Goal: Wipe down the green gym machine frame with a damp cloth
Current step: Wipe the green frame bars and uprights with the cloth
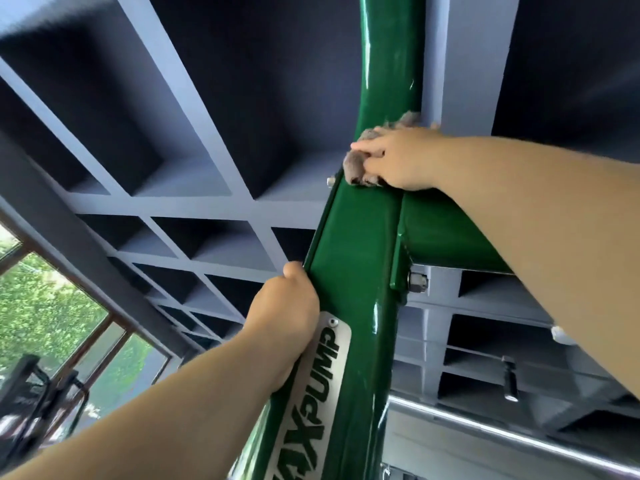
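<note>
The glossy green machine frame (360,258) rises through the middle of the view toward the ceiling, with a second green bar (446,233) branching off to the right. My right hand (398,157) presses a grey-brown cloth (356,166) against the frame just above that joint, fingers spread over the cloth. Lower down, my left hand (287,317) grips the left edge of the frame, beside a silver name plate (311,393) with black letters. The fingers of my left hand are hidden behind the frame.
A grey coffered ceiling (194,140) fills the background. A bolt with nut (417,282) sticks out at the frame joint. A chrome bar (502,434) runs at lower right. Windows with green foliage (45,306) and dark equipment (31,400) sit at lower left.
</note>
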A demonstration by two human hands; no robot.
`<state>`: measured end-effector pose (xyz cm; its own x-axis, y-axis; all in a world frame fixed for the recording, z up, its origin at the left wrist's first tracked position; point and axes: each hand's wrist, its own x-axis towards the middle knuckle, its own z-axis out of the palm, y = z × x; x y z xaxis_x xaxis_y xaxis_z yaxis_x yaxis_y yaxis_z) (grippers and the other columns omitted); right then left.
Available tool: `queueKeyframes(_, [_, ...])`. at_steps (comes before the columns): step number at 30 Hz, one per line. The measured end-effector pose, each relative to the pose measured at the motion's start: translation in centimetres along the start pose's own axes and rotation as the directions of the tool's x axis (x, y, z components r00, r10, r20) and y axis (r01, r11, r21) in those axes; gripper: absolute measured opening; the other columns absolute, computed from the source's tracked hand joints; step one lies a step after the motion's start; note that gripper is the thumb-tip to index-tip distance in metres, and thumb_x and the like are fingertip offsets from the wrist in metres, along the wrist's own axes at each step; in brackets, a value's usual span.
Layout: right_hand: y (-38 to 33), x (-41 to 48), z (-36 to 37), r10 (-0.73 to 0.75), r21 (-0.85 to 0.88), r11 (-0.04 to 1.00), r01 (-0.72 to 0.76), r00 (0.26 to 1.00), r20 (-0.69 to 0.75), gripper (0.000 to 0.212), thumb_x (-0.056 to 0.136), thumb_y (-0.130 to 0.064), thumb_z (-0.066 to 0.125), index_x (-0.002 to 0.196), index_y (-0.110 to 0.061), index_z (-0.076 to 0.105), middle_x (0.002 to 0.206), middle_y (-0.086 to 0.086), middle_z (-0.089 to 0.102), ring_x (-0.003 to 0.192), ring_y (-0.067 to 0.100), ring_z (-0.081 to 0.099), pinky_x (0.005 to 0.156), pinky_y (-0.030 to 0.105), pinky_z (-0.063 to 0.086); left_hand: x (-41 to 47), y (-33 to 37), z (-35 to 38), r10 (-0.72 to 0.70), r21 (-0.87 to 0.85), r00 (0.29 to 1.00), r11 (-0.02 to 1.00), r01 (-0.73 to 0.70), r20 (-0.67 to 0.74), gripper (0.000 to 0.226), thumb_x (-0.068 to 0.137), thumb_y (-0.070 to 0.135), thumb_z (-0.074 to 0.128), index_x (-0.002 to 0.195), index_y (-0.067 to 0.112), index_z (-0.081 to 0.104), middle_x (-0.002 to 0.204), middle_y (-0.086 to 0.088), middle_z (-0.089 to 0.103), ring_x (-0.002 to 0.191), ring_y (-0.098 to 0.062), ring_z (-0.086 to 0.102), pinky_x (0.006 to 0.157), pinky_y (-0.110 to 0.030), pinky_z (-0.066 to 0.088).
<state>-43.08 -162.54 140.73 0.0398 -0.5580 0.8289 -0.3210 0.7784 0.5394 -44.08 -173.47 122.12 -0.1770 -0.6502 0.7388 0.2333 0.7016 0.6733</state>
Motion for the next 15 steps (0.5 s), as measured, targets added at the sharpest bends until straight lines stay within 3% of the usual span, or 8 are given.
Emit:
queueKeyframes(3, [-3.6, -1.6, 0.9, -0.144, -0.037, 0.989, 0.145, 0.989, 0.014, 0.047, 0.104, -0.030, 0.029, 0.149, -0.042, 0.035, 0.164, -0.005, 0.018, 0.151, 0.023, 0.008, 0.118, 0.059, -0.001, 0.1, -0.1, -0.2, 0.010, 0.010, 0.999, 1.000, -0.010, 0.033, 0.023, 0.099, -0.003, 0.020, 0.112, 0.001, 0.038, 0.120, -0.020, 0.053, 0.111, -0.033, 0.051, 0.082, -0.034, 0.036])
queueKeyframes(7, [-5.3, -6.6, 3.1, -0.375, 0.121, 0.922, 0.368, 0.926, 0.042, 0.045, 0.104, -0.034, 0.035, 0.146, -0.049, 0.035, 0.164, -0.012, 0.012, 0.151, 0.013, 0.012, 0.121, 0.040, -0.002, -0.2, -0.1, -0.6, -0.043, -0.099, 0.997, 0.994, 0.050, 0.069, 0.025, 0.102, 0.004, 0.019, 0.110, 0.000, 0.042, 0.127, -0.024, 0.051, 0.118, -0.036, 0.049, 0.092, -0.039, 0.040])
queueKeyframes(10, [-3.0, -4.2, 1.0, -0.230, 0.242, 0.945, 0.219, 0.973, 0.017, 0.044, 0.102, -0.039, 0.048, 0.145, -0.045, 0.041, 0.160, -0.012, 0.028, 0.147, 0.013, 0.024, 0.116, 0.026, 0.015, -0.2, -0.4, -0.6, -0.059, -0.156, 0.997, 0.986, 0.067, 0.055, 0.029, 0.102, 0.009, 0.017, 0.097, 0.005, 0.045, 0.125, -0.023, 0.052, 0.106, -0.033, 0.048, 0.089, -0.037, 0.038])
queueKeyframes(12, [-1.6, -2.4, 0.1, -0.115, 0.139, 0.984, 0.113, 0.993, 0.003, 0.046, 0.104, -0.034, 0.044, 0.150, -0.037, 0.037, 0.161, 0.000, 0.029, 0.147, 0.023, 0.024, 0.116, 0.031, 0.017, -0.4, -0.2, -0.4, -0.079, -0.163, 0.995, 0.983, 0.088, 0.062, 0.030, 0.102, 0.010, 0.017, 0.092, 0.007, 0.045, 0.123, -0.021, 0.054, 0.098, -0.031, 0.047, 0.084, -0.036, 0.036])
queueKeyframes(15, [-2.9, -3.4, 0.5, -0.174, 0.050, 0.984, 0.172, 0.984, 0.046, 0.050, 0.106, -0.026, 0.033, 0.154, -0.039, 0.023, 0.164, 0.001, 0.017, 0.150, 0.024, 0.016, 0.120, 0.042, 0.010, -0.3, -0.1, -0.3, -0.096, -0.193, 0.995, 0.976, 0.101, 0.036, 0.031, 0.102, 0.005, 0.018, 0.116, 0.000, 0.044, 0.127, -0.024, 0.052, 0.113, -0.036, 0.051, 0.097, -0.041, 0.041])
